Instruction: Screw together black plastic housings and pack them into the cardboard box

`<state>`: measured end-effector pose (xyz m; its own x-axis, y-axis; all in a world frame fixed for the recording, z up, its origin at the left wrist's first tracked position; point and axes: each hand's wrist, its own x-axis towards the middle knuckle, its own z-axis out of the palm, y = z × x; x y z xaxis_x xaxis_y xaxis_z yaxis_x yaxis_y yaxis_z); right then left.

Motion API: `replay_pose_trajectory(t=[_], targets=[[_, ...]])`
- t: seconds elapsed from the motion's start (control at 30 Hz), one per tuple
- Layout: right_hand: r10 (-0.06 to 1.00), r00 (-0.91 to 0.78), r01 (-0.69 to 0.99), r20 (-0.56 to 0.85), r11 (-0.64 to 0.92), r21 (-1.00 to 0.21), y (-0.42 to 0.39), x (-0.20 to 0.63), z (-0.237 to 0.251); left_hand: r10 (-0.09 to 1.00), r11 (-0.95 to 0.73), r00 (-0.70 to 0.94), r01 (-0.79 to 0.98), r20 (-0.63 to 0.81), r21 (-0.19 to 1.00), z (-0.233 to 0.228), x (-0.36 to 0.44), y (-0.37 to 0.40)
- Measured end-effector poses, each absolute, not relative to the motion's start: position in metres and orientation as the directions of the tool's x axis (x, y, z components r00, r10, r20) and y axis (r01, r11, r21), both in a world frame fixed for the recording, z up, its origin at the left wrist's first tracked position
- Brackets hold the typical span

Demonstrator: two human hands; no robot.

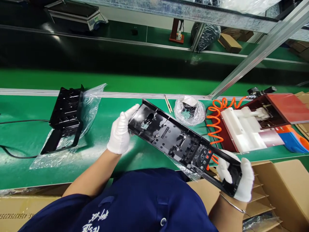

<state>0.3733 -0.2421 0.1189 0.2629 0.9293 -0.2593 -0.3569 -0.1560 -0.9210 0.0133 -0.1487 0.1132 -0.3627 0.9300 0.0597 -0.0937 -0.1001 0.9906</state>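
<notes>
A long black plastic housing [166,132] is held tilted above the bench, its ribbed inner side facing up. My left hand [120,131], in a white glove, grips its upper left end. At the lower right end my gloved right hand [243,180] is closed around the frame, fingers showing through the rectangular opening. To the left, a second black housing [66,109] rests on a clear plastic bag [90,111]. Beyond the held part lie a plastic bag of small black parts [189,111] and brass-coloured tweezers [168,103].
A red fixture [289,106] with white plastic blocks [243,129] and an orange coiled air hose [214,124] stands at the right. Below it is an open divided carton [277,193]. A metal post [253,51] slants up from the bench's back rail. Black cables [21,156] lie left.
</notes>
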Motion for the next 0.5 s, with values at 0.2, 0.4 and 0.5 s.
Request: replay_pose_trajectory(t=[0.2, 0.4, 0.5], targets=[[0.959, 0.255, -0.300, -0.124, -0.043, -0.953, -0.244, 0.362, 0.126, 0.911, -0.187, -0.397, -0.159, 0.110, 0.969, 0.111, 0.013, -0.146], [0.947, 0.264, -0.332, -0.181, -0.086, -0.939, -0.241, 0.350, 0.135, 0.881, -0.211, -0.458, -0.167, 0.114, 0.963, 0.114, 0.015, -0.143], [0.951, 0.236, -0.338, -0.198, -0.111, -0.935, -0.238, 0.351, 0.135, 0.873, -0.190, -0.478, -0.153, 0.096, 0.970, 0.114, 0.015, -0.142]])
